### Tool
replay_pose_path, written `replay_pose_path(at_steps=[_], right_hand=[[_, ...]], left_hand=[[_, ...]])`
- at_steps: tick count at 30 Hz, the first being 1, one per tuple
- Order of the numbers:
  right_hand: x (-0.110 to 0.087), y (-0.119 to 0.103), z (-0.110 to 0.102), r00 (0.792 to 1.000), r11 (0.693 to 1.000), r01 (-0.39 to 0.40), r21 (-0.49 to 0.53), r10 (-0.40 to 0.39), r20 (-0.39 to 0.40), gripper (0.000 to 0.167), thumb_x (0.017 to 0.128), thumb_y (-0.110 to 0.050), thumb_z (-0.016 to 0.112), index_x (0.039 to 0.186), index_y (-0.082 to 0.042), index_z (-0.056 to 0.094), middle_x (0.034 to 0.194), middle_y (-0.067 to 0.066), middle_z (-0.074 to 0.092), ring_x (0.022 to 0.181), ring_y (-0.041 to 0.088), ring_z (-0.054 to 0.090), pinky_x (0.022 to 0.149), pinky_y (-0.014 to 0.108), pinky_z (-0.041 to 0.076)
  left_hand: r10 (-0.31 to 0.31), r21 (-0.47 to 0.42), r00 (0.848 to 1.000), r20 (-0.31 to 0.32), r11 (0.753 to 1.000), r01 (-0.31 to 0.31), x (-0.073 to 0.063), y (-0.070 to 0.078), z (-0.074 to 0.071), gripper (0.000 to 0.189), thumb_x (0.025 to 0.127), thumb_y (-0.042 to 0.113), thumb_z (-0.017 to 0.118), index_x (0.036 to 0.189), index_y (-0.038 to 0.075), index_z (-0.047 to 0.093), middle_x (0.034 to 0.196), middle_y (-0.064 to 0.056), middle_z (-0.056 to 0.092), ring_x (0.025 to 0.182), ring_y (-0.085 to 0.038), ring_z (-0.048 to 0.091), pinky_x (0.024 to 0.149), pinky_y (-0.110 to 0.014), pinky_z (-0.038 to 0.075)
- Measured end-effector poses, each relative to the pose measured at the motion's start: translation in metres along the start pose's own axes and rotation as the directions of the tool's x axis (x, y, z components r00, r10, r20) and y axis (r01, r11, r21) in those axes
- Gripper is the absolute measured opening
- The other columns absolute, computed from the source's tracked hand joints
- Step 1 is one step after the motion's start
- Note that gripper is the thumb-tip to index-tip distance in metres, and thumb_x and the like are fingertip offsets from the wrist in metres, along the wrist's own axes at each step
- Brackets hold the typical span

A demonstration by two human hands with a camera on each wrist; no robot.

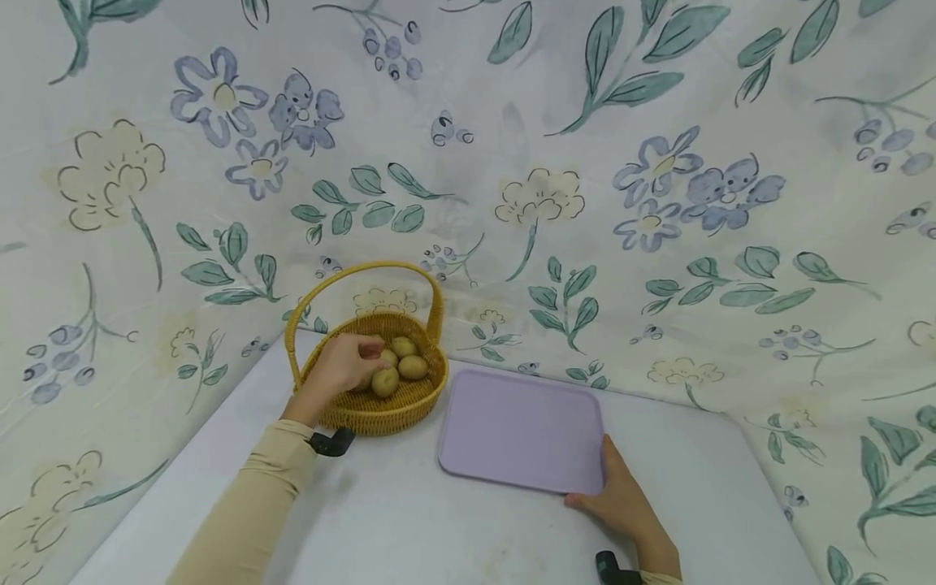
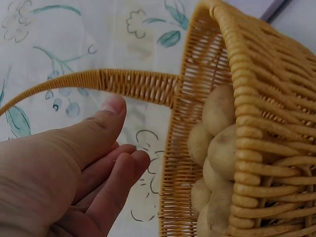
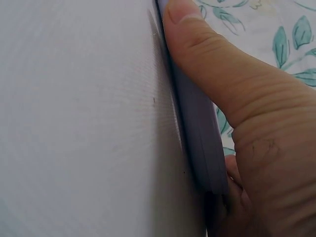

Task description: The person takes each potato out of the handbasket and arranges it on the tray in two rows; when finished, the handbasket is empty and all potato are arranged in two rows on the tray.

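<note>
Head view: left hand (image 1: 340,366) is over the wicker basket (image 1: 380,422), far left on the counter (image 1: 409,504). Risk: this hand, crossing the near left rim, could snag and drag the basket. Contents: at least 5 potatoes (image 1: 413,368). Lavender tray (image 1: 522,431) lies right.

Left wrist view: fingers (image 2: 118,182) moderately apart, holding nothing; a loose pinch could drop a potato.

Right wrist view: right hand (image 3: 266,118) grips the tray's near right corner; uneven pressure could shift it.

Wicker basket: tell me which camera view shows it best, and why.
The head view: the wicker basket fits entirely in frame, though the left hand covers part of it. The left wrist view is closer but crops it; the right wrist view shows none of it.
</note>
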State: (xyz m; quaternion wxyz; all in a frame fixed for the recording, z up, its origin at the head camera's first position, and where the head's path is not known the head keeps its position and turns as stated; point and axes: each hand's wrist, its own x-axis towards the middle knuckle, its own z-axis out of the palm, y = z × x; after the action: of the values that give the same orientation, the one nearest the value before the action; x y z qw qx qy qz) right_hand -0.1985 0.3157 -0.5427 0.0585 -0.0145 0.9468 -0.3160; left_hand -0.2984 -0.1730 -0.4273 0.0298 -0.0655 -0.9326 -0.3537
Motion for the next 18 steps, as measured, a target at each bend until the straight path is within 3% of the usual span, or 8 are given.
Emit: replay_pose_path(at_steps=[11, 18], right_hand=[[-0.003, 0.000, -0.002, 1.000, 1.000, -0.023, -0.003, 0.022, -0.017, 0.147, 0.065, -0.058, 0.090, 0.160, 0.010, -0.001, 0.167, 0.032, 0.003, 0.155, 0.049, 0.008, 0.127, 0.059, 0.014], [-0.003, 0.000, 0.000, 0.998, 1.000, 0.027, 0.001, -0.027, -0.048, 0.144, 0.066, -0.054, 0.091, 0.159, 0.011, 0.003, 0.167, 0.033, 0.007, 0.154, 0.050, 0.012, 0.127, 0.060, 0.016]], left_hand=[[0.016, 0.027, 0.997, 0.070, 0.999, -0.018, 0.018, -0.004, 0.005, 0.050, 0.093, 0.031, 0.076, 0.132, 0.002, 0.068, 0.124, -0.016, 0.073, 0.116, -0.035, 0.068, 0.101, -0.049, 0.056], [0.022, 0.094, 0.993, 0.116, 0.995, -0.033, 0.026, -0.016, 0.014, 0.047, 0.093, 0.029, 0.076, 0.130, 0.000, 0.068, 0.125, -0.018, 0.072, 0.119, -0.039, 0.065, 0.102, -0.052, 0.054]])
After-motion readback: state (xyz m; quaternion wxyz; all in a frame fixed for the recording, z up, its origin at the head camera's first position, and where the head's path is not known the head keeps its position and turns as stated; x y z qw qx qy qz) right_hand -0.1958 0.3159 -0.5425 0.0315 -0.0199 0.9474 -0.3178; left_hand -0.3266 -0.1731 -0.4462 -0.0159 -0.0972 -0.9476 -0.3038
